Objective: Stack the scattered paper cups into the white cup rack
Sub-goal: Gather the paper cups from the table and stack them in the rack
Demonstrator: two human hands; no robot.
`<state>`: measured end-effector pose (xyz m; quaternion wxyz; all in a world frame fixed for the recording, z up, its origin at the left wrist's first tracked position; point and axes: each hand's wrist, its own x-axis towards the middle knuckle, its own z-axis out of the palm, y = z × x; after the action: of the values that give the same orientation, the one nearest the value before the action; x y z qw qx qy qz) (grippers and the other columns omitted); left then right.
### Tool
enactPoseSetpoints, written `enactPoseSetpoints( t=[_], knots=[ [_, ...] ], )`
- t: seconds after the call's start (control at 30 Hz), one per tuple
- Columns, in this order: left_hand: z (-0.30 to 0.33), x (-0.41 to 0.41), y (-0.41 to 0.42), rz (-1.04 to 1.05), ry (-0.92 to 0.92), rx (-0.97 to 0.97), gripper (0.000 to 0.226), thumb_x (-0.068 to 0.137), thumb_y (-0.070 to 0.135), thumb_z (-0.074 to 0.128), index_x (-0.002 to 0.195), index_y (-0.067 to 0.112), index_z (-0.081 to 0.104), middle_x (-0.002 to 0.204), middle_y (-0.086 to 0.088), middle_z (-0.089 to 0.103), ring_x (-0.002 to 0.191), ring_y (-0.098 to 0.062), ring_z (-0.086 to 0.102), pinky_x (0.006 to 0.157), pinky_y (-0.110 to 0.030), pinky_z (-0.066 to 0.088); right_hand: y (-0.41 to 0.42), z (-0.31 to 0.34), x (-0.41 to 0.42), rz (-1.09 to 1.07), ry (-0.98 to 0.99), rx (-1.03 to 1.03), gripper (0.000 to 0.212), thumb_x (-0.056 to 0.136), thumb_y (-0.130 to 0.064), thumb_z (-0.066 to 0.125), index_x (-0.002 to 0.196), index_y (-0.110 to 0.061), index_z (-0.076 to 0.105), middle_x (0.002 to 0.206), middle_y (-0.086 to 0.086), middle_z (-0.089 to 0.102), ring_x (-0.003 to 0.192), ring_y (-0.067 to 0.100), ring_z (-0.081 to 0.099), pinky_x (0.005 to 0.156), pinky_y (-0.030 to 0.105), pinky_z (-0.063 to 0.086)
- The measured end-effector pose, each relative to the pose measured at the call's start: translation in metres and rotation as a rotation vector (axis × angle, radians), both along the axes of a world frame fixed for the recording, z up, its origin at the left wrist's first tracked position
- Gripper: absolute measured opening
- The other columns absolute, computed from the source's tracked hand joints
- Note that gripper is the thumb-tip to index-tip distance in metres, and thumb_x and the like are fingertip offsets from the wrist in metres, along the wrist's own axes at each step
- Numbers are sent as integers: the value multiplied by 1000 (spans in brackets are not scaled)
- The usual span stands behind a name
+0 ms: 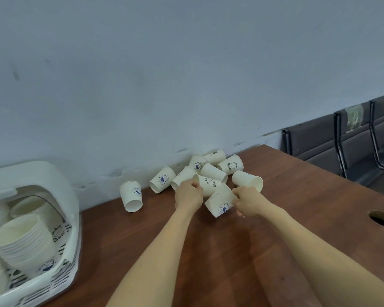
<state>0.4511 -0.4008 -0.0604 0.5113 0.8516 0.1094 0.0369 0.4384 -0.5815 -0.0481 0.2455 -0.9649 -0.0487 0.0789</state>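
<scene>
Several white paper cups with blue and black prints lie tumbled on the brown table (242,251) near the wall. My left hand (188,193) grips the rim of a cup lying on its side (208,185) in the pile. My right hand (248,201) holds an upside-down cup (220,201) at its right side. One cup (131,196) stands apart to the left, mouth down and tilted. The white cup rack (60,187) sits at the far left and holds stacks of nested cups (23,238).
A grey wall runs behind the table. Dark chairs (346,140) stand at the back right beyond the table's edge. A round cable hole (382,218) is cut in the table at the right.
</scene>
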Motion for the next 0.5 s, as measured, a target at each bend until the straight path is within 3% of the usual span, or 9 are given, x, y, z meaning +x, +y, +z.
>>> enactPoseSetpoints(
  t=[0.1, 0.2, 0.27, 0.4, 0.5],
  knots=[
    [13, -14, 14, 9, -50, 66, 9, 73, 26, 46, 77, 23, 53, 83, -13, 67, 71, -31, 67, 70, -37, 55, 7, 9, -10, 10, -30, -28, 13, 78, 1, 44, 76, -8, 54, 73, 7, 62, 75, 29, 64, 69, 35, 54],
    [28, -39, 31, 21, -77, 118, 6, 78, 20, 49, 82, 21, 52, 64, -5, 67, 53, -22, 67, 70, -35, 55, 17, 19, -23, 22, -61, -24, 21, 82, -4, 45, 94, -6, 62, 82, 9, 62, 80, 28, 64, 74, 36, 56],
    [35, -56, 46, 44, -94, 148, 5, 79, 17, 51, 81, 20, 53, 67, -5, 67, 45, -18, 64, 64, -32, 55, 27, 29, -33, 47, -80, -53, 24, 83, -6, 46, 99, -9, 63, 82, 7, 62, 78, 25, 61, 76, 35, 55],
    [50, -90, 75, 62, -112, 161, 9, 78, 14, 51, 78, 23, 51, 80, -9, 66, 43, -20, 63, 47, -25, 48, 50, 49, -54, 67, -115, -54, 20, 79, -11, 47, 87, -17, 63, 74, 5, 65, 72, 22, 66, 63, 30, 54],
    [60, -115, 98, 66, -115, 160, 9, 74, 18, 50, 77, 26, 51, 79, -6, 66, 45, -21, 64, 50, -25, 47, 74, 68, -71, 97, -138, -51, 17, 82, -12, 46, 86, -21, 59, 84, 7, 67, 74, 21, 65, 57, 26, 49]
  ],
)
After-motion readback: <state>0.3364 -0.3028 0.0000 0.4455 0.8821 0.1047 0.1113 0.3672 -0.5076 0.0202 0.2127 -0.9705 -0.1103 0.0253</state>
